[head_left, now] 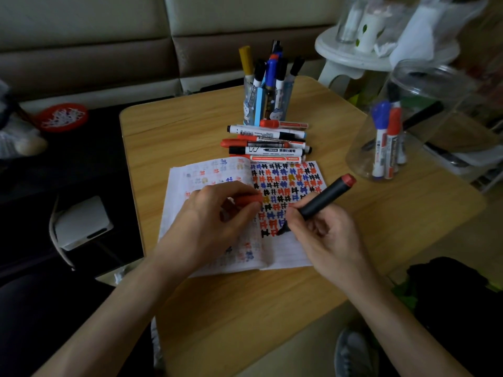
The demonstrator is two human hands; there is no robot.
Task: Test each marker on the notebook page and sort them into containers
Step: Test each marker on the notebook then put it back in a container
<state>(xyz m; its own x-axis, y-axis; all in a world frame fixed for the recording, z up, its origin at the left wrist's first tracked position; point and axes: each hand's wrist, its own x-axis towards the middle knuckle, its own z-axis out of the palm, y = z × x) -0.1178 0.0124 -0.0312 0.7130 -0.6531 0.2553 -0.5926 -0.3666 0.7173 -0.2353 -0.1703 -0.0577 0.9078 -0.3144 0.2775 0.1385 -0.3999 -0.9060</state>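
Observation:
An open notebook lies on the wooden table, its right page filled with red, blue and black test marks. My right hand grips a black marker with a red end, its tip touching the page. My left hand rests on the left page and pinches the red cap. A pile of several loose markers lies just beyond the notebook. Behind it stands a patterned pen cup full of markers. At the right, a clear jar holds a blue-capped marker, a red one and a black one.
A white stool with bottles and plastic bags stands behind the jar. A sofa fills the background. On the dark surface at the left sit a red bowl and a white box. The table's near edge runs below the notebook.

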